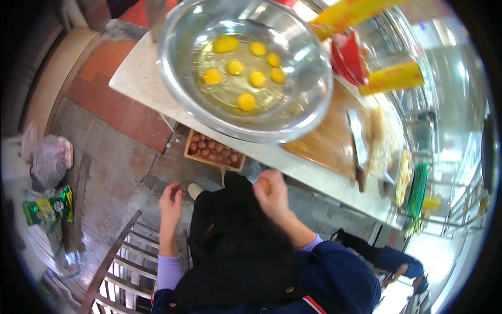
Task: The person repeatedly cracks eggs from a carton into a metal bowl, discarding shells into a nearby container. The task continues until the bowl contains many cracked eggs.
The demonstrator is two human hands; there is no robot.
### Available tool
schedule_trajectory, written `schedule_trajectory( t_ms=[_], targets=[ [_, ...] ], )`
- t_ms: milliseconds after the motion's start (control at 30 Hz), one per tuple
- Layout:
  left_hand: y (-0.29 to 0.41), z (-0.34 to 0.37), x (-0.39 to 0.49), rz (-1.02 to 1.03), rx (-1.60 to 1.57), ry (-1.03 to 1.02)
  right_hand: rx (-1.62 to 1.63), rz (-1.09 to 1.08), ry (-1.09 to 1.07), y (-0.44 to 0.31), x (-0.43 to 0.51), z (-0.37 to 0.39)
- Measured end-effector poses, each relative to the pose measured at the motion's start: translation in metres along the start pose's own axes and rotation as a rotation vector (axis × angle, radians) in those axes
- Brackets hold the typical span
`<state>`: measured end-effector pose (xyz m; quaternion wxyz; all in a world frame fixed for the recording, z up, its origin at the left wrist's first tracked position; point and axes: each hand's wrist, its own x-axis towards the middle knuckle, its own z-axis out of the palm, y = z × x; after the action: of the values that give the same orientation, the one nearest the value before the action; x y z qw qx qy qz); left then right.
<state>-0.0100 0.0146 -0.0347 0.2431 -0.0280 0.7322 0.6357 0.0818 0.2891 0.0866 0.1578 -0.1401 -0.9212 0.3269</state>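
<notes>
My right hand (pixel 273 194) is closed around a brown egg (pixel 264 185), just in front of the counter's edge. My left hand (pixel 171 202) hangs in the air at the left of my body, fingers a little bent, with nothing in it. Beyond both hands, a large stainless steel bowl (pixel 302 114) stands on the counter. Several yolks (pixel 247 102) lie in clear egg white at its bottom. Below the counter's near edge is a crate (pixel 215 164) of brown eggs (pixel 211 146).
Right of the bowl, a cleaver (pixel 357 137) lies on a wooden cutting board (pixel 321 141). Yellow film rolls (pixel 392 78), a red container (pixel 347 59) and green vegetables (pixel 417 190) are farther right. A metal rack (pixel 129 255) stands at lower left. Another person (pixel 400 261) is at lower right.
</notes>
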Motion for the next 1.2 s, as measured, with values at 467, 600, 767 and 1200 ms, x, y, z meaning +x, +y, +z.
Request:
schedule_trajectory(
  t_ms=[467,600,767,1200],
  targets=[
    [0.2,0.072,-0.018,0.172,0.078,-0.567,-0.238,0.041,0.49,-0.003,0.023,-0.074],
    [0.279,0.107,-0.004,0.454,0.099,-0.687,0.883,0.581,0.043,-0.039,0.069,-0.122],
    [0.36,0.142,0.037,0.839,0.36,-0.614,1.112,0.608,-0.167,-0.073,0.169,-0.138],
    [0.393,0.135,0.103,0.457,0.213,-0.611,0.724,0.124,-0.417,-0.066,0.243,-0.146]
  ],
)
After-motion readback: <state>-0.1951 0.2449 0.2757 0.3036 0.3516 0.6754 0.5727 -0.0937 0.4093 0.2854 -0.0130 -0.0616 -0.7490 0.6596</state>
